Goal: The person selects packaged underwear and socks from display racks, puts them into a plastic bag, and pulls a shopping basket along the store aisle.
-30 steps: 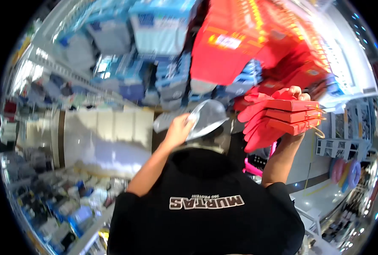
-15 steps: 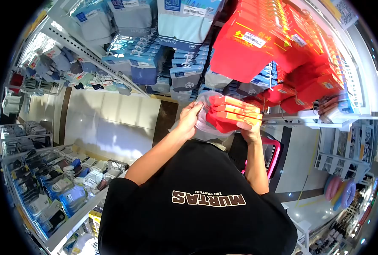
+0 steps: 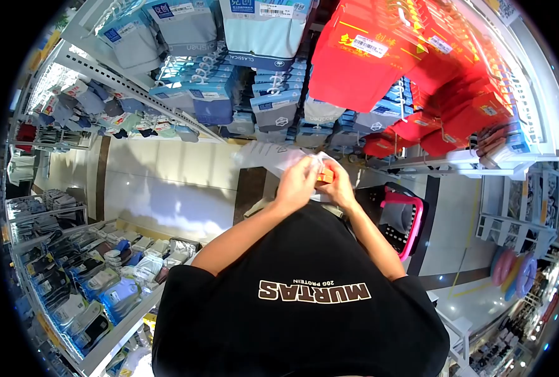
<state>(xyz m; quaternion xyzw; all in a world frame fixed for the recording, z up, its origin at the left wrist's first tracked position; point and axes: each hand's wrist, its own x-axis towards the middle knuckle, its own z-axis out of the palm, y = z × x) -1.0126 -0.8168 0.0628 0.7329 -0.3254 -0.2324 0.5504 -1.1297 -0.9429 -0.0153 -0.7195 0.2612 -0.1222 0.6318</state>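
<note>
Tiled floor (image 3: pixel 172 182) below; orange packet (image 3: pixel 324 176) between fingers (image 3: pixel 302 172) with clear bag (image 3: pixel 267 155).

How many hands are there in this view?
2: the left hand at the clear plastic bag, and the right hand close beside it, orange packaging showing between them.

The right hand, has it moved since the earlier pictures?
Yes: the right hand moved leftward, toward the left hand, judged against the hanging red packs.

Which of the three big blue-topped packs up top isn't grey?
The rightmost pack, beside the red packs: it's mostly pale mint; the left pack and middle pack are grey.
</note>
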